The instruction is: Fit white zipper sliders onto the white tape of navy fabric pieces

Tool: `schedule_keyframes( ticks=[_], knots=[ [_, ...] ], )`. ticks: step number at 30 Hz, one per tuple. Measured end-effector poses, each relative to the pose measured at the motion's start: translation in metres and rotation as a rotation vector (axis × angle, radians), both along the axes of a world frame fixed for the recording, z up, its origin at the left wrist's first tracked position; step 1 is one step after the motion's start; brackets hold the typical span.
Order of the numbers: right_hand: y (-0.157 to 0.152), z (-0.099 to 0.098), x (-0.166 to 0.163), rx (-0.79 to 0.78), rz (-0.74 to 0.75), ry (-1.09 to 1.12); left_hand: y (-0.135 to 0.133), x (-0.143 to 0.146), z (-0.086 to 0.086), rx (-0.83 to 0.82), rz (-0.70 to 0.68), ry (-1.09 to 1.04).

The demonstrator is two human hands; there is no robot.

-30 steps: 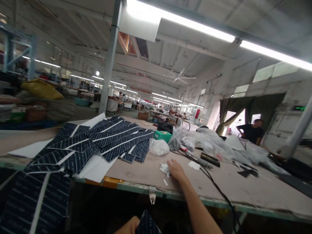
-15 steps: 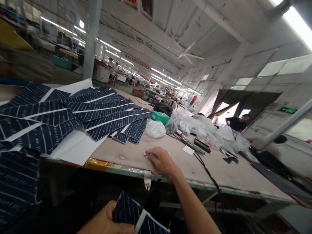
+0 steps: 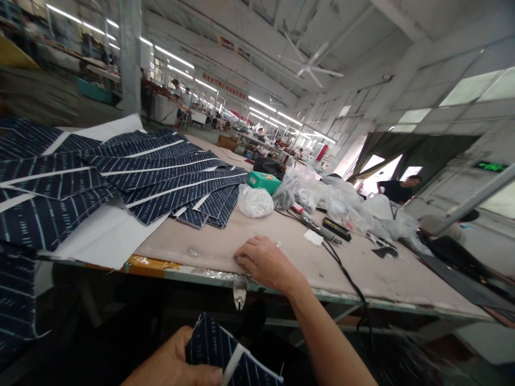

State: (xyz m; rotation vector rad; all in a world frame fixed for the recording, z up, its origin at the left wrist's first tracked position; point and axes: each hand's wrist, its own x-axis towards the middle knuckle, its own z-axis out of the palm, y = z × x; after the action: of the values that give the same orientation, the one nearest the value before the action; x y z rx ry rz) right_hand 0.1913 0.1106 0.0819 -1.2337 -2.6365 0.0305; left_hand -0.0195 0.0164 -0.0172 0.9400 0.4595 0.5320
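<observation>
My left hand point(image 3: 177, 359), low in view, is closed on a navy fabric piece point(image 3: 213, 343) with light stripes and a white strip along it. My right hand point(image 3: 267, 264) rests on the table point(image 3: 205, 244) near its front edge. Its fingers are curled down and together; whatever is under the fingertips is hidden. Just below them, a small pale metal piece with a notched tip point(image 3: 240, 295) sticks down from the table edge. To the left, overlapping navy striped fabric panels point(image 3: 161, 182) lie over white sheets point(image 3: 107, 241), some hanging off the edge.
Behind my right hand are a bundled clear plastic bag point(image 3: 255, 201), a green box point(image 3: 263, 182) and a heap of plastic bags point(image 3: 333, 201). A grey corded tool point(image 3: 317, 228) and a black-yellow box point(image 3: 336, 229) lie right. Black cable point(image 3: 346, 279) drops over the edge. A person point(image 3: 396, 188) is beyond.
My right hand's fingers have turned down toward the table; the small shiny bit at their tips no longer shows. My left hand keeps the fabric piece. The view has shifted slightly.
</observation>
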Motion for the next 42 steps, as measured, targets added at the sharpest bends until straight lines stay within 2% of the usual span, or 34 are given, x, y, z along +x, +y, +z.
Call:
schedule_keyframes(
  ticks=[7, 12, 16, 20, 24, 27, 31, 37, 42],
  knots=[
    [-0.007, 0.000, 0.002, 0.167, -0.065, 0.083, 0.002, -0.007, 0.001, -0.031, 0.024, 0.024],
    [-0.041, 0.001, 0.010, 0.285, -0.151, 0.290, -0.001, -0.015, 0.004, -0.081, 0.048, 0.065],
    [-0.079, -0.013, 0.010, 0.289, -0.185, 0.551, -0.002, -0.022, 0.002, -0.082, 0.076, 0.140],
    [-0.107, -0.030, 0.003, 0.289, -0.225, 0.640, -0.006, -0.028, 0.005, -0.057, 0.086, 0.185],
    [-0.118, -0.042, -0.009, 0.265, -0.187, 0.719, -0.011, -0.032, 0.018, -0.066, 0.053, 0.190],
    [-0.117, -0.051, -0.017, 0.256, -0.189, 0.716, -0.015, -0.033, 0.021, -0.088, 0.076, 0.198],
    [-0.112, -0.059, -0.021, 0.287, -0.215, 0.632, -0.016, -0.033, 0.015, -0.076, 0.113, 0.208],
    [-0.109, -0.060, -0.021, 0.280, -0.232, 0.569, -0.015, -0.036, 0.006, -0.078, 0.070, 0.203],
    [-0.106, -0.062, -0.024, 0.291, -0.265, 0.507, -0.014, -0.037, 0.007, -0.048, 0.089, 0.220]
  ],
)
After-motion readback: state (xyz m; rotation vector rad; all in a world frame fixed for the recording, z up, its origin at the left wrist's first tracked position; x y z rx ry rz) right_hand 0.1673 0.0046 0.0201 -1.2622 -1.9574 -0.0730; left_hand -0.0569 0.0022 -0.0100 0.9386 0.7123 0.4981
